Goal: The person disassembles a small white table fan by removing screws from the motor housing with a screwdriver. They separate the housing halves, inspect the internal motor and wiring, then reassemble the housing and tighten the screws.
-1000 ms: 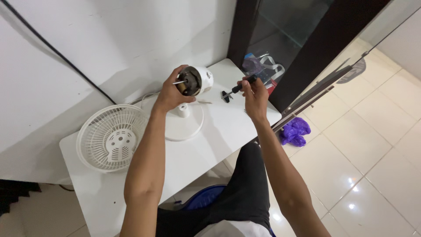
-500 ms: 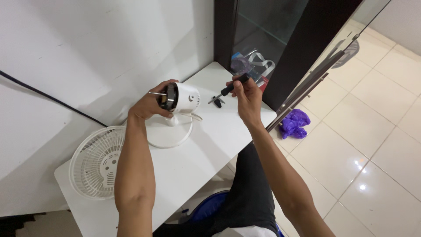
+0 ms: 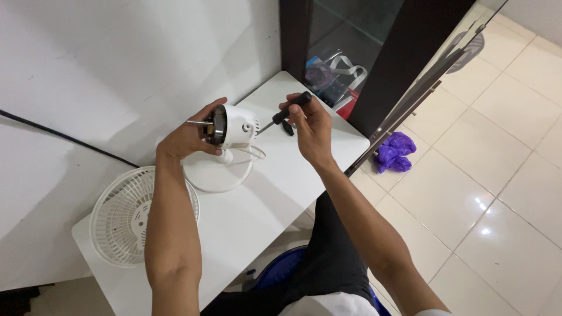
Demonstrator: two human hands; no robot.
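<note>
Fan grille (image 3: 126, 216) flat on white table (image 3: 257, 216), far left. Left hand (image 3: 187, 136) clasps fan motor housing (image 3: 234, 126) above round base (image 3: 216, 172). Right hand (image 3: 310, 126) grips screwdriver (image 3: 287, 111), tip at housing.

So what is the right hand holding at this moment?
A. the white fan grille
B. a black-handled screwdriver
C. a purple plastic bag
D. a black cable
B: the right hand grips a black-handled screwdriver, its tip at the white fan motor housing held by the left hand.

Bright, even indoor light w/ glare spots on floor tiles (image 3: 481, 205), soft shadows, sharp, wide-angle stretch at edges.
</note>
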